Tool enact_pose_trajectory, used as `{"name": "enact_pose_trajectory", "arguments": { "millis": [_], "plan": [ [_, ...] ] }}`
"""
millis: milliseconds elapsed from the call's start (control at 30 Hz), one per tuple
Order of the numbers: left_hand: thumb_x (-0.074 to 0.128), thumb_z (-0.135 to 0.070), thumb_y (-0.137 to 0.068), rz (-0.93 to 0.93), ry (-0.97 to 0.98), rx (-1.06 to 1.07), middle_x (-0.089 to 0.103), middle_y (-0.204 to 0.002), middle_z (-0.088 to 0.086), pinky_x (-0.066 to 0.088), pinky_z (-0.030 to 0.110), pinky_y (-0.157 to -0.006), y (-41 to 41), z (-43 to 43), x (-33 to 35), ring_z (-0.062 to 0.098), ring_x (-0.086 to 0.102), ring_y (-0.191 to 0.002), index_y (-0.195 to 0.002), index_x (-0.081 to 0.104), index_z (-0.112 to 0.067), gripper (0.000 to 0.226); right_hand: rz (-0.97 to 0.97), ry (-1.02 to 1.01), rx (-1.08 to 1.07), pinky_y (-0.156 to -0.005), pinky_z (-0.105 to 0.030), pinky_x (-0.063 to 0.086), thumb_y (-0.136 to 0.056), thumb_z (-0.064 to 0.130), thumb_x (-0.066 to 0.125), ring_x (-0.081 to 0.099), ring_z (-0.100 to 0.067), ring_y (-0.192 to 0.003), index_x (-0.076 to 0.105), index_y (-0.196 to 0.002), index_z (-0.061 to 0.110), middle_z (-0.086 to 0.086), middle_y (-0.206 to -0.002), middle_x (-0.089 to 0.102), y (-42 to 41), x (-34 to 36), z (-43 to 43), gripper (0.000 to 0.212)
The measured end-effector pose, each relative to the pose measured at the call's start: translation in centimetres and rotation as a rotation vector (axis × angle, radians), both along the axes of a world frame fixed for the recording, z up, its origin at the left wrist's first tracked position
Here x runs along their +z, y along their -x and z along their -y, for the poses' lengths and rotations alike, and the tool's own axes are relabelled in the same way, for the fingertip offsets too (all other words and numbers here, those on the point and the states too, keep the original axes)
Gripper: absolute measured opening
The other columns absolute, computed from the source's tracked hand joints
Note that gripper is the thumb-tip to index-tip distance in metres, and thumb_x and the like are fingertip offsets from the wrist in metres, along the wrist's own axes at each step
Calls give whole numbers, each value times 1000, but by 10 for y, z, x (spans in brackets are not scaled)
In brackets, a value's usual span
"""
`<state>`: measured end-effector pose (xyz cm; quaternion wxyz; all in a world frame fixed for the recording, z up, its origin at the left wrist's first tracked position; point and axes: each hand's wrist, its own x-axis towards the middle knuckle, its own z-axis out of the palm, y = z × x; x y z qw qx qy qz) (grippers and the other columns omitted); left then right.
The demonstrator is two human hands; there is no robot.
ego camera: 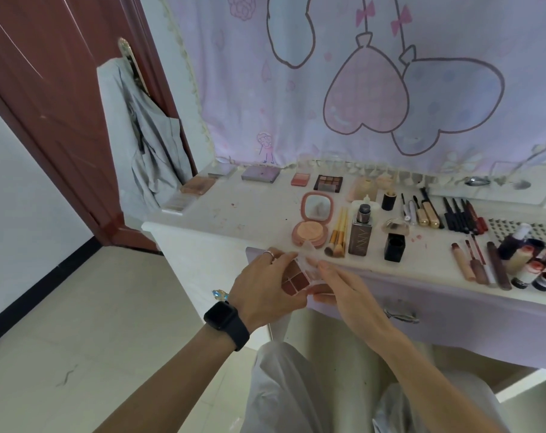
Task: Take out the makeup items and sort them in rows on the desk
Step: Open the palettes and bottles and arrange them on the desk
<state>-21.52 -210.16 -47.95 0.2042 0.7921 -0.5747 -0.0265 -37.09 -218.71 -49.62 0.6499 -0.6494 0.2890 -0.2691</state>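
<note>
A small eyeshadow palette [296, 281] with reddish-brown pans and a clear lid is held in front of the desk's near edge. My left hand [265, 285] grips its left side, and my right hand [343, 289] pinches the clear lid and right edge. On the white desk [234, 214] makeup lies in rows: palettes [259, 175] along the back, an open pink compact [312, 220], gold-handled brushes [338, 234], a foundation bottle [360, 234], pencils [460, 214] and lip tubes [478, 264].
Small bottles [528, 264] crowd the desk's right end by a studded mat [509, 229]. A lilac drawer front with a metal handle [401, 314] sits under the desktop. A pink cartoon curtain [359, 89] hangs behind; a brown door [46, 104] with grey cloth stands at the left.
</note>
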Motion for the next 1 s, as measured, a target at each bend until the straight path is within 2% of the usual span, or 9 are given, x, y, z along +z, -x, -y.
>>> {"name": "enact_pose_trajectory", "arguments": {
  "millis": [100,267,333,433,533,600,700,833,1000],
  "plan": [
    [72,-57,-74,-64,80,33,53,-125,-15,52,26,-90,-3,-2,2,7,57,-103,-138,51,-32,72,8,26,41,-83,-25,57,-85,59,43,71,-9,-96,65,-116,38,5,-103,76,-3,6,2,44],
    [77,-53,-72,-210,175,146,56,-115,-20,47,13,-83,-15,-2,7,-3,57,-87,-134,57,-34,67,-7,88,26,-92,-36,56,-90,57,41,71,-11,-97,62,-120,38,11,-109,74,2,4,1,42],
    [77,-56,-73,-254,195,210,58,-113,-18,46,14,-83,-26,3,12,-2,60,-88,-133,60,-32,67,-60,222,-23,-88,-29,56,-93,54,41,69,-6,-95,63,-121,37,15,-103,73,11,3,-2,39],
    [78,-53,-75,-316,208,319,62,-119,-8,44,20,-86,-46,18,24,11,64,-103,-132,63,-26,65,-178,534,-190,-74,-10,49,-95,47,47,63,3,-89,67,-115,30,21,-96,68,35,-4,-2,33],
    [77,-49,-77,-323,124,393,68,-116,-3,41,21,-82,-65,45,35,19,62,-110,-125,67,-23,55,-275,779,-420,-69,-8,46,-98,31,59,60,0,-84,68,-106,20,18,-93,59,60,-16,13,16],
    [74,-52,-77,-301,67,425,73,-93,-9,42,23,-68,-75,64,38,19,66,-96,-98,75,-23,35,-321,874,-556,-75,-12,44,-93,30,62,55,-3,-82,66,-108,14,10,-97,55,73,-22,27,22],
    [71,-52,-77,-317,17,458,68,-68,-9,39,24,-55,-86,94,37,15,63,-75,-70,71,-17,35,-460,892,-686,-89,-34,45,-86,21,75,47,-15,-106,61,-119,7,-8,-116,56,86,-30,48,39],
    [71,-52,-76,-305,-62,478,68,-72,-2,46,26,-61,-99,131,34,17,61,-71,-68,72,-17,36,-550,974,-666,-105,-40,34,-81,21,79,35,-25,-133,54,-130,0,-16,-135,52,89,-45,73,59],
    [72,-52,-74,-272,-100,476,70,-78,1,51,27,-64,-112,173,20,18,61,-71,-72,71,-15,38,-670,1004,-622,-103,-40,47,-95,37,58,54,-28,-124,53,-134,0,-15,-135,55,85,-65,90,54]
  ]
}}
